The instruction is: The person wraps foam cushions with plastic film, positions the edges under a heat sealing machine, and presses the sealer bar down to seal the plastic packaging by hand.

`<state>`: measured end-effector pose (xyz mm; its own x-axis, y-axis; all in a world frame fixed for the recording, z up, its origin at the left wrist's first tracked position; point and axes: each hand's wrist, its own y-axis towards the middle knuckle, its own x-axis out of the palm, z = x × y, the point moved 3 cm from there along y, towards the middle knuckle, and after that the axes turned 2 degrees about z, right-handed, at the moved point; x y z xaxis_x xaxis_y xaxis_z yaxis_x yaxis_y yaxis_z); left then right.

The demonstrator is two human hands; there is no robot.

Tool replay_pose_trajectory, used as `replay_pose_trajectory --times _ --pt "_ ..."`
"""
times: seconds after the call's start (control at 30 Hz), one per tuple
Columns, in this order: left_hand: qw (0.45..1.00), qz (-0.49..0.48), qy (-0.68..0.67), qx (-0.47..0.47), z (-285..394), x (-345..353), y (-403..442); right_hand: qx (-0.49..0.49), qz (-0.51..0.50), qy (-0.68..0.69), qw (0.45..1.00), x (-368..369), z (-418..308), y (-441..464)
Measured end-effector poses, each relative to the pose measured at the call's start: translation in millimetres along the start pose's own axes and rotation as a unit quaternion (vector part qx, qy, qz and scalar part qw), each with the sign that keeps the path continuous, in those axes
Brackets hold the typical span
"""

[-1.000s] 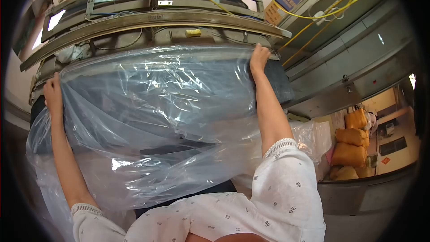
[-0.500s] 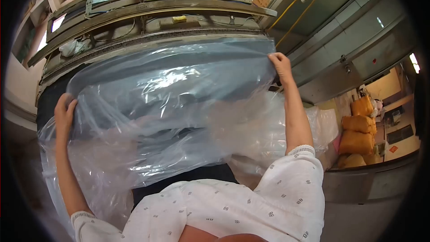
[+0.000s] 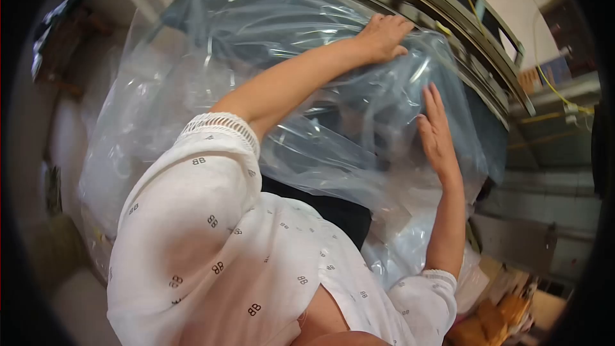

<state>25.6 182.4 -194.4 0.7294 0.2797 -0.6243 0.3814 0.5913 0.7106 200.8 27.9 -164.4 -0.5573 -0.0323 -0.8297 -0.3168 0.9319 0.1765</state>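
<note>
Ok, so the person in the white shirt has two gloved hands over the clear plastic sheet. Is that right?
Not quite: they aren't gloved. The head view shows the left hand and right hand both bare, over the clear plastic sheet as you said.

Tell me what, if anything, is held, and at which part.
The open right hand holds nothing. The left hand touches the plastic sheet near its far edge; whether it grips is unclear.

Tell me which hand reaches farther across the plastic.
The left hand, near the far edge of the clear plastic; the right hand is lower in view.
</note>
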Motion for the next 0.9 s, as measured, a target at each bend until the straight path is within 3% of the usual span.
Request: replay_pose_trajectory --times 0.07,0.13,0.2,0.23,0.27,0.33,0.37,0.4,0.43,0.47,0.5,0.53,0.57,0.63,0.67,0.73,0.8,0.83,0.87,0.9 --pt "0.993 0.094 0.050 0.043 13.0 -71.5 -18.6 0.009 0.003 -0.191 0.982 4.8 39.8 -7.0" --pt "0.988 0.088 0.123 0.003 1.1 -156.2 -57.5 0.049 0.029 -0.221 0.974 -2.1 53.9 -10.4" --pt "0.967 0.143 0.206 -0.041 -23.4 -238.6 -113.1 0.054 0.057 -0.213 0.974 -8.0 63.2 -15.8" --pt "0.964 0.170 0.180 -0.094 -30.7 -281.9 -139.1 0.061 0.068 -0.208 0.974 -6.0 61.4 -16.3" --pt "0.931 0.178 0.301 -0.105 -39.7 -319.6 -170.9 0.048 0.101 -0.180 0.977 -3.0 46.9 -13.7" --pt "0.823 0.116 0.490 -0.262 -37.6 -371.6 -220.8 0.025 0.169 -0.119 0.978 1.3 -3.0 -5.5" --pt "0.807 0.070 0.470 -0.352 -53.2 -393.5 -261.3 -0.042 0.130 -0.102 0.985 7.2 -43.6 0.1" --pt "0.818 0.064 0.270 -0.504 -65.3 -407.4 -293.9 -0.108 0.091 -0.083 0.986 19.5 -83.6 5.1" --pt "0.792 0.017 0.210 -0.573 -87.2 -411.7 -343.0 -0.133 -0.001 -0.012 0.991 41.9 -108.6 10.3" --pt "0.758 -0.027 0.147 -0.635 -102.5 -412.6 -380.0 -0.158 -0.092 0.058 0.981 62.5 -134.0 13.6" --pt "0.751 -0.033 0.066 -0.656 -94.5 -413.0 -382.4 -0.161 -0.106 0.109 0.975 81.0 -157.3 14.2" --pt "0.740 -0.040 -0.015 -0.671 -81.6 -408.6 -380.8 -0.160 -0.121 0.076 0.977 102.7 -162.6 13.1" --pt "0.724 -0.050 -0.096 -0.681 -71.7 -402.8 -374.5 -0.148 -0.191 0.071 0.968 118.0 -161.8 14.1" --pt "0.766 0.040 -0.099 -0.634 -48.3 -408.7 -336.2 -0.120 -0.337 0.059 0.932 142.5 -160.7 16.5" --pt "0.781 0.086 -0.102 -0.610 -33.1 -412.8 -316.0 -0.137 -0.320 0.051 0.936 145.5 -160.2 17.1" --pt "0.807 0.083 -0.158 -0.563 -3.0 -415.8 -276.4 -0.119 -0.304 0.180 0.928 134.4 -144.7 25.5" --pt "0.824 0.057 -0.244 -0.508 20.3 -399.7 -244.4 0.008 -0.210 0.251 0.945 76.0 -124.9 45.2" --pt "0.827 0.034 -0.301 -0.473 32.8 -385.9 -229.1 -0.006 -0.116 0.311 0.943 31.5 -104.6 58.3" --pt "0.827 0.011 -0.357 -0.434 44.4 -369.9 -215.8 0.038 0.042 0.189 0.980 -23.2 -77.6 67.4" --pt "0.821 -0.044 -0.427 -0.378 56.2 -347.8 -207.7 0.018 0.105 0.156 0.982 -85.0 -41.6 71.5"
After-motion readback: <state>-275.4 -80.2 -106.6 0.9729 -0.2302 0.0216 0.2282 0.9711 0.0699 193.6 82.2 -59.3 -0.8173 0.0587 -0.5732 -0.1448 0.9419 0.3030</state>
